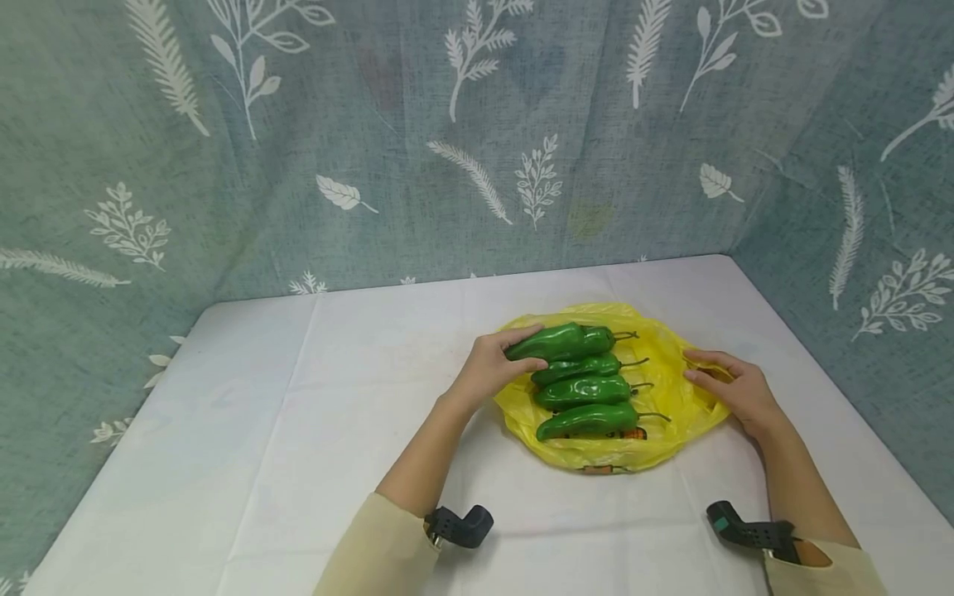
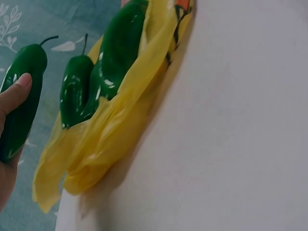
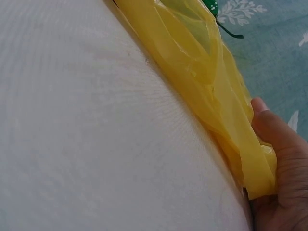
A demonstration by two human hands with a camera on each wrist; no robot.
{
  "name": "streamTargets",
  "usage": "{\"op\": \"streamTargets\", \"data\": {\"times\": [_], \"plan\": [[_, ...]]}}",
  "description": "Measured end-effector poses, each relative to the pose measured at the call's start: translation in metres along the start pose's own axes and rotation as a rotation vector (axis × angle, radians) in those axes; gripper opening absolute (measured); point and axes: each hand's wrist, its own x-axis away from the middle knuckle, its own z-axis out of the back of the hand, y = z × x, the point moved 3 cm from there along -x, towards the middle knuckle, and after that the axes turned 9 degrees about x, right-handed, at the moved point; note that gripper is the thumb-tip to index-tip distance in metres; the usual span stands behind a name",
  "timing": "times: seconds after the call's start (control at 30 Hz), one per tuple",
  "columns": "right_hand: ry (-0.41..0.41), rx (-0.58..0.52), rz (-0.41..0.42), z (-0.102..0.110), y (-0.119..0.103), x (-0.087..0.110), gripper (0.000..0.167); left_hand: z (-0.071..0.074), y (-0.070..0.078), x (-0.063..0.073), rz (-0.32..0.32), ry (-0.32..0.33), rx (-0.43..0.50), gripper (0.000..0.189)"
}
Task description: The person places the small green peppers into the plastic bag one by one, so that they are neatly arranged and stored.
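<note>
A green chili pepper is gripped by my left hand, thumb on its near side, at the left part of a yellow plastic bag. In the left wrist view that pepper appears raised beside the bag. Several more long green peppers lie in a row on the bag, stems pointing right. At the bag's right edge, my right hand pinches the thin plastic between thumb and fingers. Up close in the right wrist view, the crumpled bag edge runs into that hand.
A white cloth covers the table under the bag. Grey-green curtains with white leaf prints stand behind the table and along its sides. Dark cameras are strapped on both wrists.
</note>
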Motion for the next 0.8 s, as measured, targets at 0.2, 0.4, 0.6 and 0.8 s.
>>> {"op": "streamTargets", "data": {"times": [0.2, 0.4, 0.6, 0.8], "plan": [[0.000, -0.003, -0.008, -0.001, 0.001, -0.001, 0.061, -0.017, -0.004, -0.004, -0.085, -0.015, -0.077, 0.056], [0.000, -0.004, -0.002, 0.000, 0.001, -0.001, 0.061, -0.031, -0.006, -0.005, -0.168, -0.046, -0.115, 0.050], [0.000, -0.007, 0.002, 0.000, 0.001, -0.001, 0.060, -0.041, -0.009, -0.007, -0.193, -0.056, -0.091, 0.045], [-0.002, -0.012, -0.006, 0.000, 0.001, -0.001, 0.062, -0.049, -0.015, -0.010, -0.186, -0.057, -0.101, 0.044]]}}
